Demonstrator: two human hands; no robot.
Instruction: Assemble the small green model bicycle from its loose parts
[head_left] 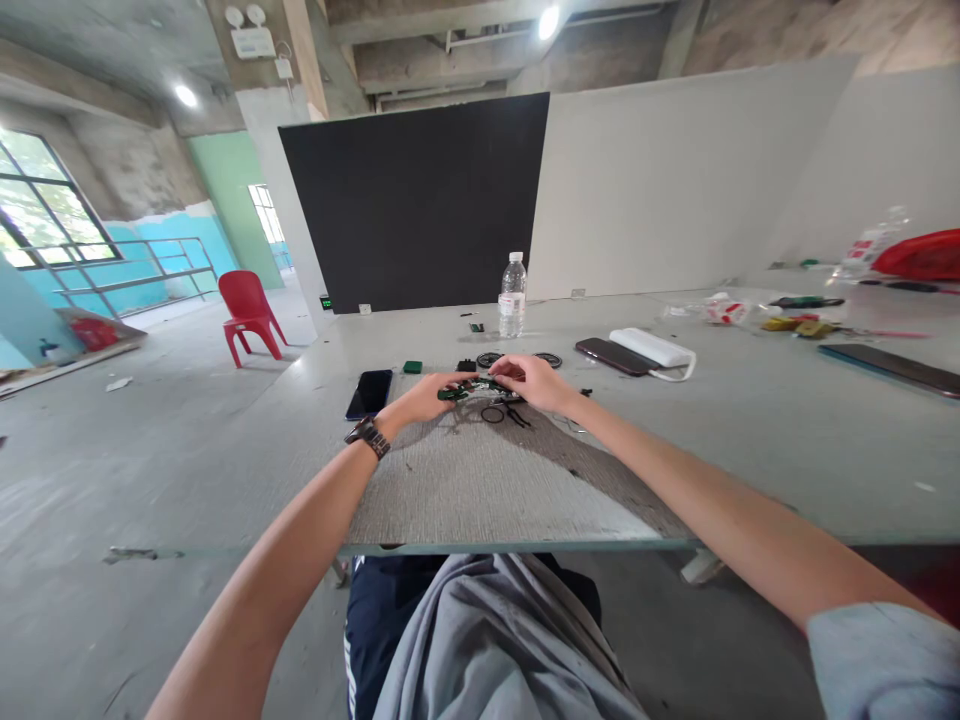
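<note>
Both hands are over a cluster of small dark green and black parts (pixel 454 394) at the middle of the table. My left hand (pixel 429 398) touches the cluster's left side, its fingers bent over a green piece. My right hand (pixel 532 380) is at the right side, with thumb and fingertips pressed together on something too small to name. Nearer to me lie a thin black ring (pixel 493 414) and a black forked piece (pixel 517 415). Two black spoked wheels lie just behind; the right one (pixel 549 360) shows beyond my right hand.
A dark phone (pixel 369 394) lies at left, a green block (pixel 412 367) behind it. A water bottle (pixel 512 297) stands behind the parts. Rightward are another phone (pixel 615 357), a white power bank (pixel 652 347) and plastic packaging (pixel 724 310). The table's front edge (pixel 517 547) is near my lap.
</note>
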